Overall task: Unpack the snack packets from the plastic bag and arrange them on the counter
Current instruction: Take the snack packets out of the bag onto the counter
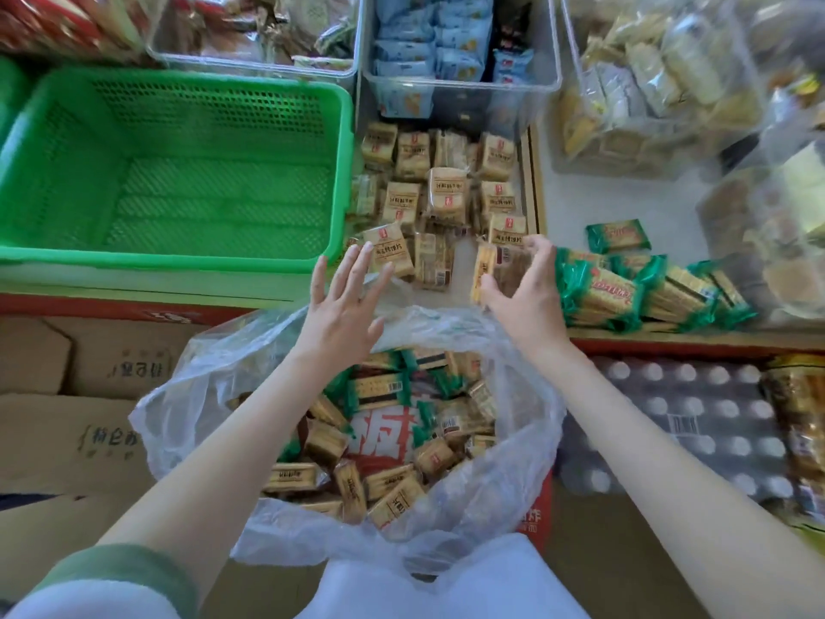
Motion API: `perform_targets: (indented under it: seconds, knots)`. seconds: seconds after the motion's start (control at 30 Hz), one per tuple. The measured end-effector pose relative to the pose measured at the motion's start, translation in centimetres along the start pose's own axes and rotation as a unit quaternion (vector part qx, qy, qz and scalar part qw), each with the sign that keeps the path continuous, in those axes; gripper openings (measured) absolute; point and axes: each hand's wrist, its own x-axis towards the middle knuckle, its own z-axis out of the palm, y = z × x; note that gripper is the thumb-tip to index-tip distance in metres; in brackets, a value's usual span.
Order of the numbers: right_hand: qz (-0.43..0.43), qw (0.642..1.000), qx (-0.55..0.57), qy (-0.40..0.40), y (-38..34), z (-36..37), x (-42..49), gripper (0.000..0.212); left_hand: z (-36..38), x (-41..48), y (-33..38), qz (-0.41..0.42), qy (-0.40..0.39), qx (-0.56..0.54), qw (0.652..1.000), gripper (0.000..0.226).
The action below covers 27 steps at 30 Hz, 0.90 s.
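Right hand (522, 292) pinches stack (489, 268) of packets on edge, near-right of pile (442, 185) on counter (593, 198). Left hand (341, 301) spread, over near-left packet; contact unclear. Bag (214, 395) near, mostly full. Best: seat stack upright in gap, left steadying neighbours.

A small snack shop. Clear plastic bins (460, 89) of wrapped snacks (415, 51) crowd the pale counter (625, 203). Brown cardboard cartons (53, 440) and shrink-wrapped bottles (669, 417) stand below.

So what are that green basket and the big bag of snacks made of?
Green basket: looks like moulded plastic, slightly glossy, with perforated walls. Plastic bag: thin clear film, probably polythene; it crinkles and the packets show through.
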Motion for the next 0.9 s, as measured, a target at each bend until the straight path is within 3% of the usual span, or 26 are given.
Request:
perform_targets:
  seconds: [0.13,0.33,0.43,0.77,0.9]
  knots:
    - [0.002,0.999,-0.034,0.033,1.2,-0.1,4.9,0.047,0.5,2.8,0.1,-0.028,-0.031,0.003,0.999,0.088]
    - [-0.119,0.978,-0.139,-0.099,2.4,3.9,6.2,0.046,2.1,3.7,-0.3,-0.041,-0.041,0.060,0.996,0.085]
    - [-0.100,0.969,-0.182,-0.132,4.1,5.8,6.3,0.046,2.7,3.6,-0.4,-0.031,-0.021,0.076,0.996,0.081]
    - [-0.054,0.978,-0.193,-0.055,4.4,6.2,8.0,0.041,2.5,3.5,-0.5,-0.019,-0.018,0.084,0.996,0.076]
    - [-0.022,0.979,-0.169,-0.113,4.5,5.9,7.3,0.048,2.2,3.3,-0.5,-0.013,-0.015,0.080,0.997,0.074]
